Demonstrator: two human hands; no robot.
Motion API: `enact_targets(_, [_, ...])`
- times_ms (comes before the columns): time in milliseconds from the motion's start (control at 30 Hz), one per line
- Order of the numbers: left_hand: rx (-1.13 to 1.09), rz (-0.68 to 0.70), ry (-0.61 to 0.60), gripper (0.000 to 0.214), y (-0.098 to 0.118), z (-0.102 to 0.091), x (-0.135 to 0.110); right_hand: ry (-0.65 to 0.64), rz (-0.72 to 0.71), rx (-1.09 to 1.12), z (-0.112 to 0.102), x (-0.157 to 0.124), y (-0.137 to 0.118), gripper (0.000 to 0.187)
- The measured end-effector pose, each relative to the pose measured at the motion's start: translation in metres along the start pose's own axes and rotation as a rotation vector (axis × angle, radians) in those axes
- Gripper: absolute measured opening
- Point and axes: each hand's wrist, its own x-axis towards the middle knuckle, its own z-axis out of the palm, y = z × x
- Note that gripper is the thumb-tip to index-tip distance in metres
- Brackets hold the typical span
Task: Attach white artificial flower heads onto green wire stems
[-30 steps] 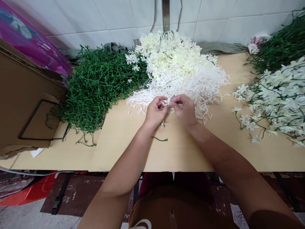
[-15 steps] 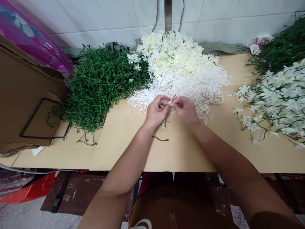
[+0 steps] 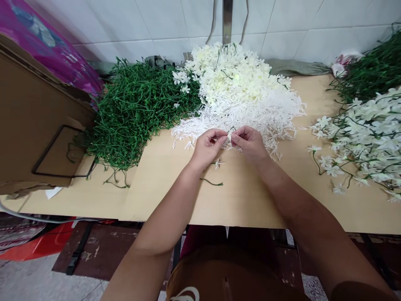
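Midway along the table [image 3: 250, 205], I have a small white flower [image 3: 229, 136] pinched between the fingertips of my left hand [image 3: 207, 147] and right hand [image 3: 251, 143], near the white strands [image 3: 250, 115]; a green stem [image 3: 213, 182] lies nearer the front edge.

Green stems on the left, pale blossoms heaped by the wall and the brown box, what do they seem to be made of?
Green stems: probably molded plastic with a slight sheen, given their uniform color and repeated thin, curved shapes.
Pale blossoms: likely matte fabric, as the petals look thin and soft; thin plastic remains possible.
Brown box: apparently matte cardboard, with a ragged lower edge.
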Motion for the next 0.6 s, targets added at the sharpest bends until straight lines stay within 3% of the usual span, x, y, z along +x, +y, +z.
enact_targets(400, [0.002, -0.013, -0.016, 0.005, -0.003, 0.001, 0.001, -0.091, 0.081, 0.024, 0.005, -0.003, -0.002, 0.05])
enact_targets(500, [0.138, 0.037, -0.008, 0.007, 0.004, -0.006, -0.006, -0.108, 0.035, -0.02, 0.005, -0.004, -0.004, 0.05])
enact_targets(600, [0.415, 0.199, -0.027, 0.009, 0.02, -0.022, -0.029, -0.135, 0.009, -0.033, 0.003, -0.004, -0.004, 0.049])
